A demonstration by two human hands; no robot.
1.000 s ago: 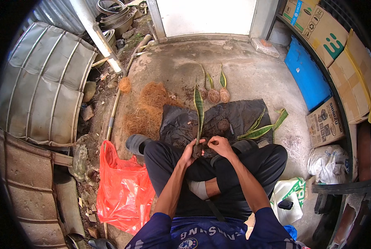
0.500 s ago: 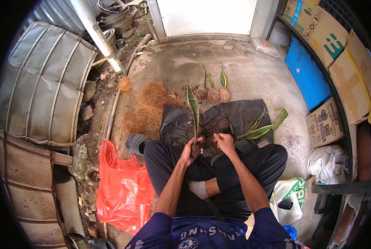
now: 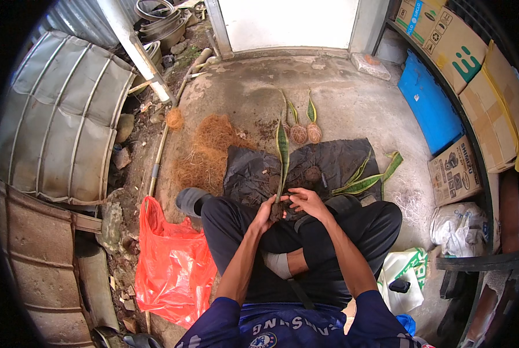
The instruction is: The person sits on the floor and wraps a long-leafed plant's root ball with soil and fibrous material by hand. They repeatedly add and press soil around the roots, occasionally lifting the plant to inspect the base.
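My left hand (image 3: 264, 216) grips a snake plant cutting by its dark soil clump (image 3: 277, 211). The single upright leaf (image 3: 282, 152) is green with yellow edges. My right hand (image 3: 307, 202) is beside the clump, fingers stretched toward it and partly spread; whether they touch it is hard to see. Under and beyond my hands lies a black plastic sheet (image 3: 242, 174) with loose soil and a round soil lump (image 3: 312, 175) on it. More variegated snake plant leaves (image 3: 361, 184) lie at the sheet's right side.
Wrapped root balls with leaves, one a brown ball (image 3: 298, 134), stand beyond the sheet. Orange-brown fibre (image 3: 204, 153) lies to the left, pale string (image 3: 409, 204) to the right. A red plastic bag (image 3: 172, 267) sits by my left knee. Cardboard boxes (image 3: 454, 171) and a blue container (image 3: 430, 101) line the right.
My right hand has moved left from the soil on the sheet to the clump in my left hand. The held leaf has shifted right, now partly covering a wrapped ball behind it.
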